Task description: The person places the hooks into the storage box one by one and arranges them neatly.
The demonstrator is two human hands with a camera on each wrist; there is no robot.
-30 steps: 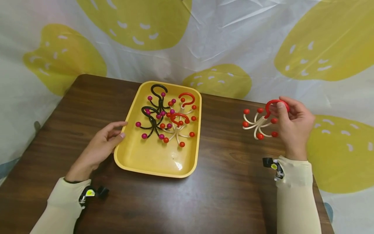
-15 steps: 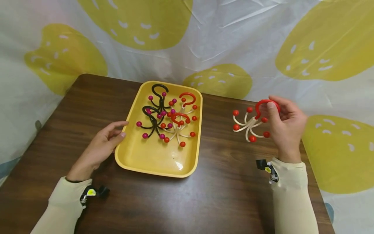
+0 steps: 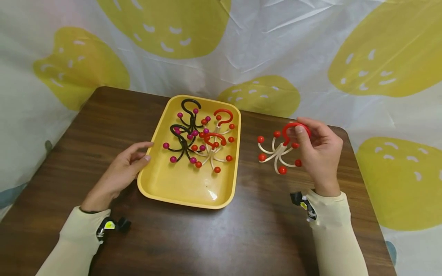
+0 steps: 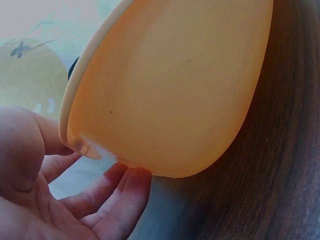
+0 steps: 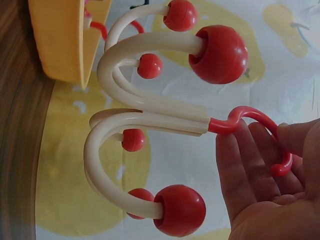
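Observation:
My right hand (image 3: 320,153) pinches the red top hook (image 5: 250,111) of a multi-arm hanger hook (image 3: 279,151). Its cream arms curve out and up from the stem and end in red balls; it hangs over the table, right of the yellow tray (image 3: 183,203). At the tray's left side my left hand (image 3: 119,168) grips the rim, thumb on top; in the left wrist view its fingertips (image 4: 137,177) press against the outer wall. Inside the tray are two black hanger hooks (image 3: 183,145) with magenta balls and two cream ones (image 3: 212,151) with red hooks and balls.
The dark wooden table (image 3: 262,234) carries the tray. Behind it hangs a white cloth (image 3: 262,38) printed with yellow lemons, close to the table's back edge. A small camera is strapped to each wrist.
My right hand has carried the cream hanger hook leftward toward the tray and slightly down. The left hand keeps its grip on the rim, and the tray stays in place.

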